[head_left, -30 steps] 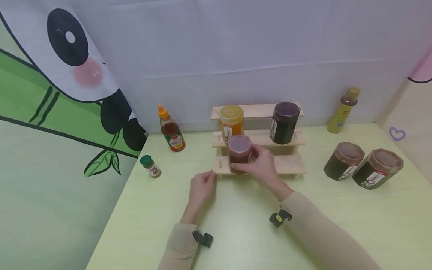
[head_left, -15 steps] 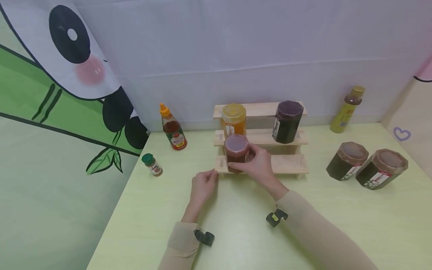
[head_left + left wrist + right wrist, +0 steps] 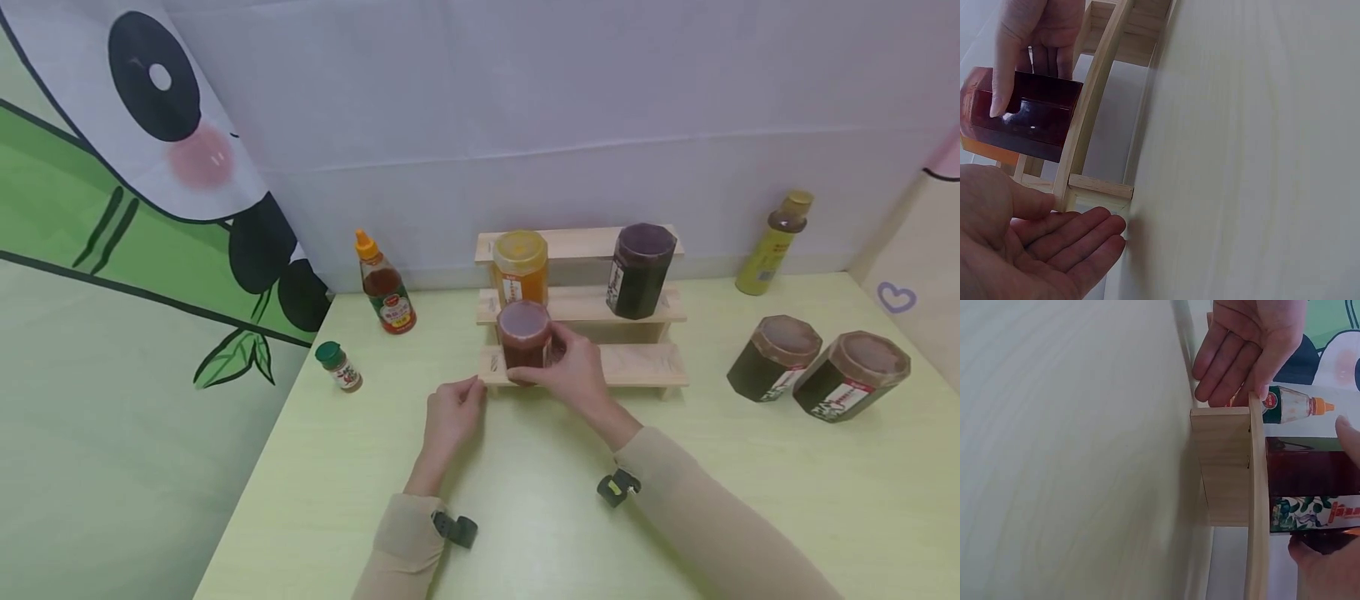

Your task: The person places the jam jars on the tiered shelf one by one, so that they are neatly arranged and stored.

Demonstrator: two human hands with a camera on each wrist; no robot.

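My right hand (image 3: pixel 577 371) grips a dark red jar (image 3: pixel 523 335), thumb in front and fingers behind. The jar stands upright at the left end of the lowest tier of a three-tier wooden shelf (image 3: pixel 637 364); in the right wrist view its base meets the board. My left hand (image 3: pixel 452 417) pinches the left front corner of that tier, thumb against the board end, the other fingers (image 3: pixel 1088 240) loosely extended below. Behind the held jar, a yellow honey jar (image 3: pixel 521 268) stands on the middle tier. A dark purple jar (image 3: pixel 640 272) occupies that tier's right side.
Left of the shelf stand an orange-capped syrup bottle (image 3: pixel 387 292) and a small green-capped shaker (image 3: pixel 339 367). Two dark jars (image 3: pixel 772 358) sit close together on the right of the table (image 3: pixel 525 517). Behind them is a yellow-labelled bottle (image 3: pixel 772 250), near the cloth backdrop (image 3: pixel 525 100).
The jar in my right hand has shifted slightly left on the lowest tier, and its label side shows a little more now. My left hand stays at the shelf corner.
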